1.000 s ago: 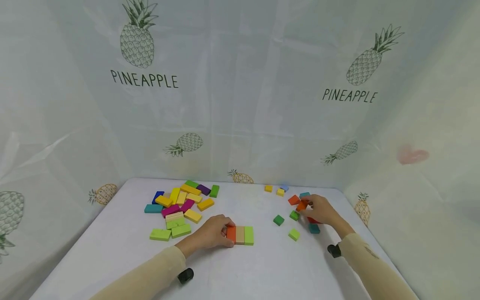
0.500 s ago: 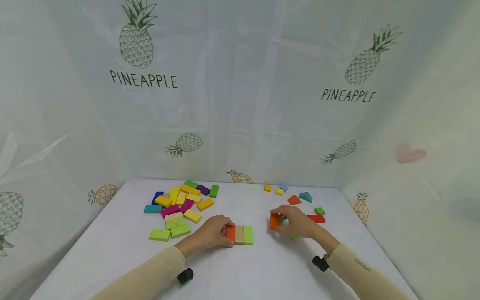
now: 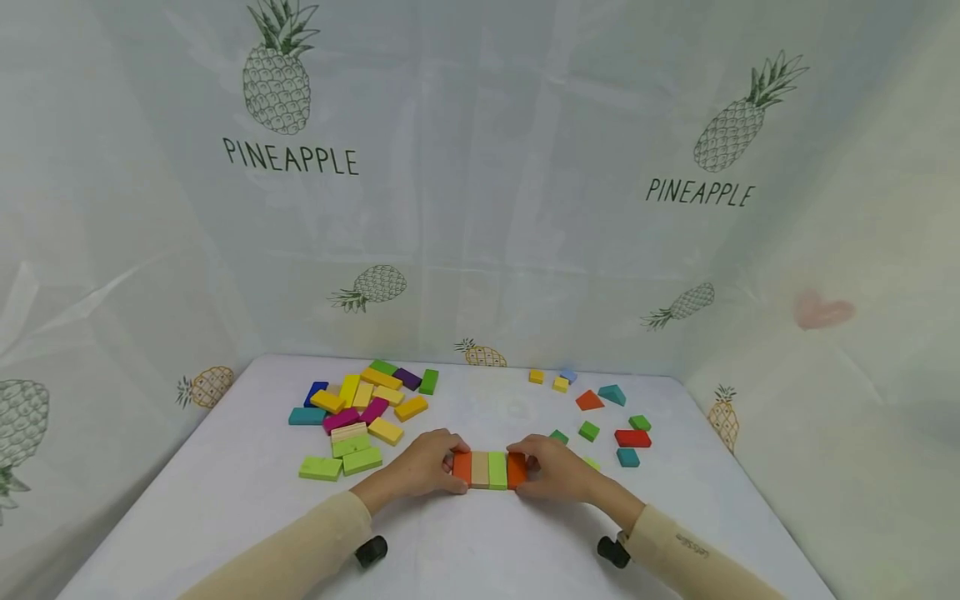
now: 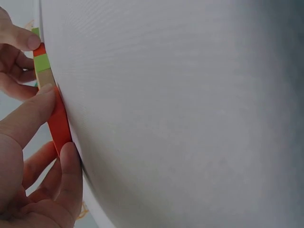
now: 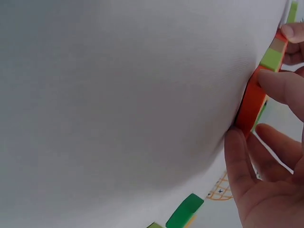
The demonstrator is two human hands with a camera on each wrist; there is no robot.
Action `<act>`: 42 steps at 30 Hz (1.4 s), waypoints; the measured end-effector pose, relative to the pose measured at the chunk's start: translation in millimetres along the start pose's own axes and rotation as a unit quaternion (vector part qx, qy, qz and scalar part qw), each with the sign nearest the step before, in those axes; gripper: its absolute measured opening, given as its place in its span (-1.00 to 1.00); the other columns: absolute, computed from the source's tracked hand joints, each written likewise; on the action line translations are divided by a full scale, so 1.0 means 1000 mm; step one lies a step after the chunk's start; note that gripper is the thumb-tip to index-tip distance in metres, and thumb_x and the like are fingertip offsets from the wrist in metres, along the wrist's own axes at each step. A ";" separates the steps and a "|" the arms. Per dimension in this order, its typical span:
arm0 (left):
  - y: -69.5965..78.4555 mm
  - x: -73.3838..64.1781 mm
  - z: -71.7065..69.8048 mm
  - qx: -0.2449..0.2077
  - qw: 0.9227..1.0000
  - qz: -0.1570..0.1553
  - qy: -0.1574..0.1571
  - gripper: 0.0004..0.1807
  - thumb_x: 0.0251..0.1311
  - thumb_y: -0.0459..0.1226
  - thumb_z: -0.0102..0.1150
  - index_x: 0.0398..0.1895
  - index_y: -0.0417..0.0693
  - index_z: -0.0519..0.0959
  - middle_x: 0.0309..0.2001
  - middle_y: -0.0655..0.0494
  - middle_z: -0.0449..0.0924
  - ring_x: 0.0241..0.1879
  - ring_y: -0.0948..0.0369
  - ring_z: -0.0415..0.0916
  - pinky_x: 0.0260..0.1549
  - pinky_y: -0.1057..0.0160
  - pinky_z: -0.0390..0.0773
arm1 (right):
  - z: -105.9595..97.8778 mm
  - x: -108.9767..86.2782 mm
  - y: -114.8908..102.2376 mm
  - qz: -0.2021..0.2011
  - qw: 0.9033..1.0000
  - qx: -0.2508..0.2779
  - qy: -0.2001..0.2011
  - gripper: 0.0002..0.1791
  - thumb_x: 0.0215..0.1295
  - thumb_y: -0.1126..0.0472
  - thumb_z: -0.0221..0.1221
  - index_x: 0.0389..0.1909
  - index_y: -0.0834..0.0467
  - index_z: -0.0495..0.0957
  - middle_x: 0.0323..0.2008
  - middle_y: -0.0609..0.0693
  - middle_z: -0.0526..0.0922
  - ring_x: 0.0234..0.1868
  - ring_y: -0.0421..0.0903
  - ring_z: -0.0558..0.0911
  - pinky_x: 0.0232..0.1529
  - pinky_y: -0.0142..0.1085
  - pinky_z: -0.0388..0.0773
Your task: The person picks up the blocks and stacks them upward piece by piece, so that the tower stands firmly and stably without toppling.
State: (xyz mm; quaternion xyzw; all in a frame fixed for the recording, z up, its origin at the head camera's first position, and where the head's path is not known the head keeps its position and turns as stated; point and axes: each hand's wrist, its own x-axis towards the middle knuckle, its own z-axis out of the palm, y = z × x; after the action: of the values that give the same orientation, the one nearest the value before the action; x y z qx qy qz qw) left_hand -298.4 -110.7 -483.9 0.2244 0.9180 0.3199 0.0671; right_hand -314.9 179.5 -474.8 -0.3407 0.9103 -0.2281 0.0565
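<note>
Between my two hands a short row of flat blocks lies side by side on the white table. My left hand [image 3: 422,463] pinches the orange block [image 3: 462,469] at the row's left end, thumb near and fingers far. Beside it come a tan block [image 3: 480,471] and a light green block [image 3: 498,471]. At the right end my right hand [image 3: 557,470] grips a darker orange block [image 3: 516,471] against the green one. In the left wrist view the left orange block [image 4: 59,124] shows its long side; the right wrist view shows the other orange block [image 5: 251,104] between thumb and fingers.
A loose pile of coloured blocks, among them a yellow block [image 3: 386,431] and a teal block [image 3: 307,417], lies at the left. Scattered to the right are a red block [image 3: 633,438], an orange triangle [image 3: 589,400] and several small green, teal and yellow pieces.
My right hand has carried the darker orange block from the scattered pieces at the right to the row's right end. The left hand has stayed on its orange block.
</note>
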 end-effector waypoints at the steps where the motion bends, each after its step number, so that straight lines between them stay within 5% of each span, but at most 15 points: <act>1: 0.000 0.000 0.000 0.000 1.000 0.000 0.000 -0.39 0.11 -0.06 0.64 0.21 0.02 0.64 -0.14 0.22 0.52 -0.11 0.22 0.43 -0.06 0.21 0.57 | 0.001 0.001 -0.001 -0.002 1.000 -0.001 0.001 -0.39 0.26 0.17 0.50 0.32 0.20 0.62 -0.01 -0.10 0.68 -0.13 -0.21 0.55 -0.09 -0.42 0.63; 13: 0.000 -0.001 -0.001 -0.005 1.000 -0.003 0.000 -0.40 0.10 -0.07 0.65 0.20 0.02 0.64 -0.13 0.21 0.52 -0.10 0.21 0.42 -0.07 0.18 0.56 | 0.008 0.008 -0.012 0.024 0.999 -0.020 0.006 -0.41 0.25 0.02 0.53 0.26 0.13 0.66 0.05 -0.08 0.65 -0.07 -0.22 0.54 0.01 -0.36 0.66; 42: -0.009 -0.006 -0.008 -0.017 1.000 -0.013 -0.004 -0.39 0.08 -0.04 0.65 0.19 0.04 0.65 -0.15 0.23 0.52 -0.12 0.21 0.44 -0.12 0.21 0.57 | 0.011 0.012 -0.024 0.032 0.999 -0.017 -0.005 -0.37 0.26 0.00 0.51 0.30 0.14 0.63 0.09 -0.07 0.64 -0.04 -0.23 0.55 0.09 -0.31 0.65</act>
State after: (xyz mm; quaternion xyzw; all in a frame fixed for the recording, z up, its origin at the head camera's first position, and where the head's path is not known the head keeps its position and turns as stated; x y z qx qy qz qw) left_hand -298.3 -124.3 -483.4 0.2122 0.9153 0.3332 0.0789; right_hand -306.8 151.4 -472.9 -0.3135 0.9242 -0.2089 0.0629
